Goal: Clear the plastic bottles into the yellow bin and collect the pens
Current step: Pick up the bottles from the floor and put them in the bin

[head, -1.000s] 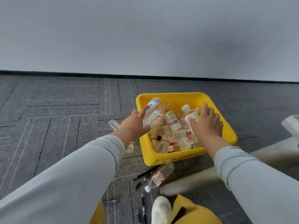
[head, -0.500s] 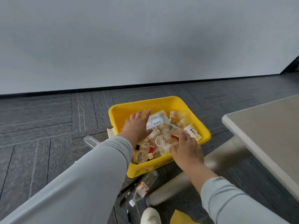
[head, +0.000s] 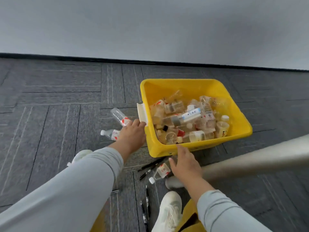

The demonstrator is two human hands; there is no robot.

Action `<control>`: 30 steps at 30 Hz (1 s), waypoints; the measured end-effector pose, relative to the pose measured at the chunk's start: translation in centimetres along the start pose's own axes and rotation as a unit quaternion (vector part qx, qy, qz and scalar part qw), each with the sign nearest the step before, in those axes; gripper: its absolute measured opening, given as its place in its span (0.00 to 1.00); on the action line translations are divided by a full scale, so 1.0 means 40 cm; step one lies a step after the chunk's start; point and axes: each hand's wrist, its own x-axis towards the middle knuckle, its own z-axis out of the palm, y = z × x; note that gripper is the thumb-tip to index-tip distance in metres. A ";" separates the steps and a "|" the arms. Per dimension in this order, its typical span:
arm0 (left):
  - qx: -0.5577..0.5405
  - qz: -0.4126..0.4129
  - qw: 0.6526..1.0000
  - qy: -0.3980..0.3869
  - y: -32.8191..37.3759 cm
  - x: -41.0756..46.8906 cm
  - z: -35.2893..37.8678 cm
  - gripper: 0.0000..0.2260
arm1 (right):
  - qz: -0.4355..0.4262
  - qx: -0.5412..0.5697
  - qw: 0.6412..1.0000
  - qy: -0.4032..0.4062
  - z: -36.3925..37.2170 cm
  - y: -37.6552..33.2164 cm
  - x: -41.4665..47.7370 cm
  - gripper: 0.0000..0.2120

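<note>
Hands now out of yellow plastic bin: left hand loose, empty by two clear bottles; right hand splayed over third bottle; black pens, grey bar adjacent.

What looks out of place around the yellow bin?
Three plastic bottles lie on the carpet outside the yellow bin: two at its left by the left hand, one in front by the right hand. Several black pens lie scattered there too.

The left arm, in a pale grey sleeve, comes in from 7 o'clock and stretches toward 1 o'clock. The left hand is palm down, fingers reaching forward. The right arm enters from 5 o'clock. The right hand is flat, fingers straight, pointing to 11 o'clock.
</note>
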 end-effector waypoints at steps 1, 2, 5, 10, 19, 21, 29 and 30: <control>0.000 -0.006 1.000 -0.015 -0.025 -0.002 0.032 0.21 | 0.004 -0.002 1.000 -0.021 0.036 -0.006 0.014 0.27; 0.002 -0.011 0.999 -0.030 -0.048 0.001 0.062 0.21 | 0.009 -0.002 0.999 -0.041 0.070 -0.009 0.033 0.26; -0.005 -0.024 0.998 -0.056 -0.099 0.046 0.138 0.22 | 0.023 -0.008 0.996 -0.089 0.154 -0.007 0.108 0.24; -0.015 -0.043 0.996 -0.077 -0.160 0.140 0.255 0.22 | 0.030 -0.032 0.986 -0.163 0.313 0.001 0.228 0.22; -0.021 -0.102 0.990 -0.099 -0.268 0.222 0.458 0.20 | 0.055 -0.013 0.978 -0.200 0.547 0.098 0.314 0.29; -0.022 -0.107 0.988 -0.104 -0.279 0.227 0.489 0.21 | 0.065 -0.006 0.979 -0.194 0.586 0.110 0.340 0.31; 0.002 -0.094 0.987 -0.133 -0.279 0.237 0.578 0.20 | 0.149 0.003 0.966 -0.211 0.684 0.151 0.403 0.37; 0.005 -0.097 0.986 -0.135 -0.278 0.236 0.586 0.20 | 0.156 -0.004 0.965 -0.213 0.691 0.154 0.407 0.37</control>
